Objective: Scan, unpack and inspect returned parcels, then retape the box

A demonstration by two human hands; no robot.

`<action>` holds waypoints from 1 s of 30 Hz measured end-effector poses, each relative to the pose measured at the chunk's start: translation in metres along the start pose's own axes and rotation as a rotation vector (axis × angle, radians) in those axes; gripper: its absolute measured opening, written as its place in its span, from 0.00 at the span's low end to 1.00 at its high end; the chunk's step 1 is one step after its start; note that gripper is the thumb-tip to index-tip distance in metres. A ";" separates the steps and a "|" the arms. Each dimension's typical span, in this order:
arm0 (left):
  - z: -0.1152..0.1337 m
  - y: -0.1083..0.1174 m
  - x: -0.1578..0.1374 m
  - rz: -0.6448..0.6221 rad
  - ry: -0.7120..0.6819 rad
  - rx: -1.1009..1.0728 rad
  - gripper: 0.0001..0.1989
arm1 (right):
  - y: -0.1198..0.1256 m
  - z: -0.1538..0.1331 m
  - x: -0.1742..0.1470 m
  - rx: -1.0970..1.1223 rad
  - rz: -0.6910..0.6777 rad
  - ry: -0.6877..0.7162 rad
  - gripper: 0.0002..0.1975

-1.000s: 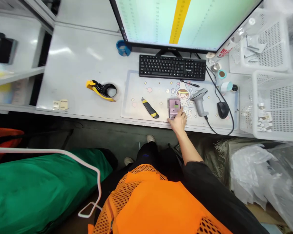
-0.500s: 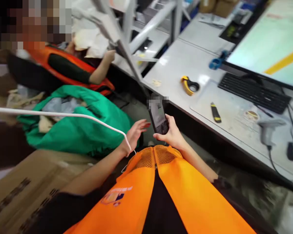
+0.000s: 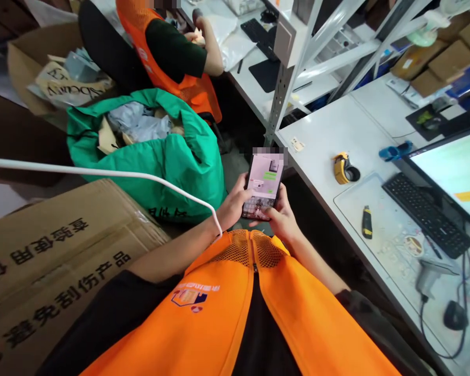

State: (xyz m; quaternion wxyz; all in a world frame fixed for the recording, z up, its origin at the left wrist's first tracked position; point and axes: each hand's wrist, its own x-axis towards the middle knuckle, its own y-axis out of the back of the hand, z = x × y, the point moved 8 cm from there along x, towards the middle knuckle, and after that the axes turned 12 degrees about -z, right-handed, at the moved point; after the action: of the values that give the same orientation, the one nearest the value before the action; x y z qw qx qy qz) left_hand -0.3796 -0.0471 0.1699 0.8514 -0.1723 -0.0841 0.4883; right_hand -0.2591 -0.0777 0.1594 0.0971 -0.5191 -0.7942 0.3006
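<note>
A smartphone is upright in front of my orange vest, its screen lit with a chat and a keyboard. My left hand grips its left edge, thumb over the screen. Around the right edge and lower corner, my right hand is closed, with its thumb over the keyboard. The fingers behind the phone are hidden. A white cable crosses from the left and ends near my left wrist.
Left are a large cardboard box and a green sack of packages. Beyond sits a co-worker in an orange vest. The white desk at right bears a tape dispenser, utility knife, keyboard and barcode scanner.
My left hand has moved right from beside the phone and taken hold of it. The phone's screen now shows a chat. The view has turned left.
</note>
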 end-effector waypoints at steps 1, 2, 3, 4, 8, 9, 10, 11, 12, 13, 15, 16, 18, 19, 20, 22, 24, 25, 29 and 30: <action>0.003 -0.002 0.006 -0.010 -0.006 -0.001 0.29 | 0.003 -0.006 0.003 -0.014 0.006 0.012 0.42; 0.006 -0.004 0.011 -0.024 -0.008 -0.010 0.30 | 0.005 -0.011 0.006 -0.021 0.011 0.020 0.41; 0.009 -0.006 0.015 -0.044 -0.006 -0.023 0.31 | 0.008 -0.015 0.008 -0.025 0.016 0.025 0.39; 0.011 -0.009 0.020 -0.073 0.002 -0.039 0.33 | 0.010 -0.019 0.011 -0.030 0.021 0.029 0.37; 0.022 -0.021 0.034 -0.229 0.060 -0.074 0.41 | 0.019 -0.035 0.022 -0.083 0.041 0.032 0.34; 0.025 -0.022 0.037 -0.256 0.072 -0.064 0.43 | 0.022 -0.039 0.024 -0.091 0.042 0.032 0.35; 0.027 -0.023 0.041 -0.271 0.079 -0.048 0.44 | 0.024 -0.042 0.027 -0.091 0.040 0.031 0.35; 0.030 -0.022 0.045 -0.276 0.083 -0.027 0.44 | 0.026 -0.045 0.030 -0.084 0.035 0.028 0.35; 0.032 -0.022 0.050 -0.273 0.085 -0.005 0.44 | 0.029 -0.048 0.032 -0.071 0.026 0.024 0.36; 0.034 -0.020 0.055 -0.265 0.086 0.014 0.44 | 0.031 -0.051 0.035 -0.057 0.015 0.020 0.37; 0.035 -0.018 0.065 -0.239 0.081 0.046 0.44 | 0.037 -0.057 0.040 -0.041 0.001 0.012 0.38; 0.036 -0.016 0.070 -0.223 0.077 0.057 0.43 | 0.040 -0.060 0.042 -0.041 -0.003 0.009 0.39; 0.035 -0.013 0.080 -0.201 0.070 0.062 0.43 | 0.044 -0.067 0.048 -0.041 -0.010 0.005 0.40; 0.035 -0.012 0.085 -0.197 0.070 0.053 0.43 | 0.047 -0.070 0.050 -0.036 -0.015 0.005 0.41; 0.034 -0.011 0.091 -0.194 0.071 0.037 0.42 | 0.048 -0.074 0.054 -0.028 -0.022 0.005 0.41; 0.032 -0.008 0.102 -0.184 0.065 0.001 0.42 | 0.051 -0.082 0.060 -0.006 -0.035 0.006 0.41; 0.034 -0.005 0.114 -0.166 0.032 -0.018 0.41 | 0.055 -0.090 0.067 0.012 -0.043 0.009 0.41; 0.035 -0.003 0.120 -0.162 0.011 -0.020 0.40 | 0.057 -0.094 0.070 0.020 -0.043 0.012 0.41; 0.040 -0.001 0.136 -0.148 -0.054 0.012 0.30 | 0.064 -0.102 0.079 0.054 -0.042 0.017 0.42; 0.040 -0.001 0.139 -0.142 -0.065 0.026 0.28 | 0.064 -0.103 0.080 0.062 -0.044 0.016 0.43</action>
State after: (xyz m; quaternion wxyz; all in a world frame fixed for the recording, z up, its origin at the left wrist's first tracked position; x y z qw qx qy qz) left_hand -0.3208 0.0804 0.2042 0.8829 -0.1386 -0.1175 0.4330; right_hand -0.1972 0.0502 0.1920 0.1260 -0.5008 -0.7949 0.3185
